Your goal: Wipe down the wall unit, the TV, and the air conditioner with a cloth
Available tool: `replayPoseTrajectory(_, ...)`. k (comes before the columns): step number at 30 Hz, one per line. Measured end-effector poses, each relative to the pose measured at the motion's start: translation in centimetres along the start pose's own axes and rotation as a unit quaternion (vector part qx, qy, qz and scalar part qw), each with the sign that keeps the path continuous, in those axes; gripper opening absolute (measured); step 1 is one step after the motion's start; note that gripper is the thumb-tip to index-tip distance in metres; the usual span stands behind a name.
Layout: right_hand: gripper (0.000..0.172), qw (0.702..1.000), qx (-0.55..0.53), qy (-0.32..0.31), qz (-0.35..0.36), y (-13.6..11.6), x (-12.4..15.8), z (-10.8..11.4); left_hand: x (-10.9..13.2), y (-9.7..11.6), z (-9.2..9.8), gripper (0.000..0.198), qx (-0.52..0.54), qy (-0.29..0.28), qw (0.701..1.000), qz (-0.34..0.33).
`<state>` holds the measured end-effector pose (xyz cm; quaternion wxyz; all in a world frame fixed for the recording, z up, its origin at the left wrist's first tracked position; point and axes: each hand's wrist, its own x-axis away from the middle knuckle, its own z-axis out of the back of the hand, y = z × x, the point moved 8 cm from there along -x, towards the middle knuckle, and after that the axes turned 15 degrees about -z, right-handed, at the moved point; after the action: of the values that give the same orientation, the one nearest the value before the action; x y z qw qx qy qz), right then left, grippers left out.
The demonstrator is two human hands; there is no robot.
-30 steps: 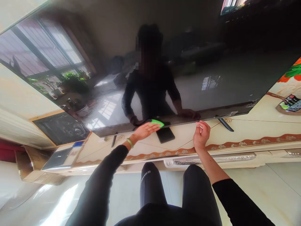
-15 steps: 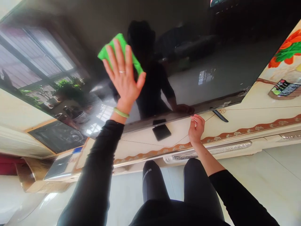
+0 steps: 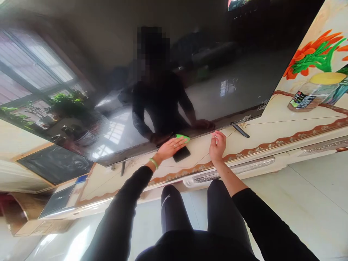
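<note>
One bright green cloth [image 3: 183, 137] peeks from under straight left fingers [image 3: 177, 143] — curled right fingers [image 3: 221, 137] meet the television [image 3: 250, 72], grip unclear

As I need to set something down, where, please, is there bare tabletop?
Cream tabletop is bare between the right black television foot and clear yellow-lidded jar; it's crowded around the flat black box, by the left hand.

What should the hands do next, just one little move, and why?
I'd slide the left hand up the TV with the green cloth. The cloth is down at the TV's bottom edge, so most of the screen lies above it. The right hand is at that edge too, so it could probably stay there.
</note>
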<state>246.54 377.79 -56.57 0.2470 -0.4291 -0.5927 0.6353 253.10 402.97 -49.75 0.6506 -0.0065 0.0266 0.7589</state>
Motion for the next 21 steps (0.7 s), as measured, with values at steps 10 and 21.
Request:
replayPoseTrajectory(10,0.022,1.0,-0.005,-0.017,-0.007,-0.1,0.0,0.0,14.6,-2.5,3.7,0.029,0.214,0.204,0.927,0.231)
replayPoseTrajectory(21,0.024,1.0,0.004,-0.008,-0.004,0.0,-0.3,0.1,31.2,1.5,5.3,0.028,0.251,0.529,0.649,0.486)
